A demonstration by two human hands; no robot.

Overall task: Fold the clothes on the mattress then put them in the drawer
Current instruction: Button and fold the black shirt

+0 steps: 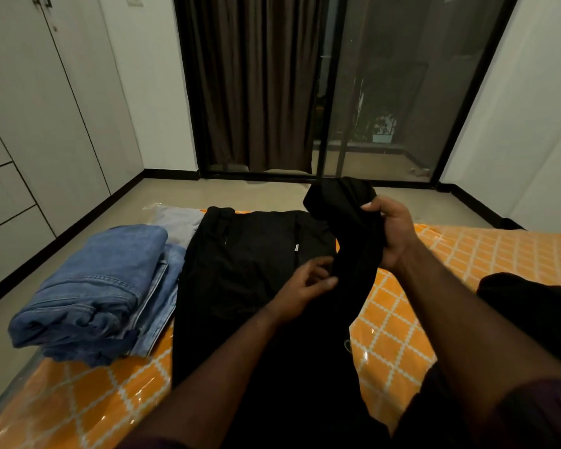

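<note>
Black trousers point(250, 260) lie spread flat across the orange patterned mattress point(402, 335), waistband at the far edge. My right hand point(391, 233) grips a bunched black trouser leg point(344, 205) and lifts it above the right side of the garment. My left hand point(308, 288) pinches the same hanging black fabric lower down, near the middle of the trousers. A stack of folded blue jeans point(94, 293) sits on the mattress to the left, touching the black trousers.
A light grey folded garment point(178, 222) lies behind the jeans. More dark cloth point(531, 312) rests at the right on the mattress. White wardrobe doors and drawer fronts point(10, 189) line the left wall. Tiled floor and a dark curtained sliding door point(256, 92) are ahead.
</note>
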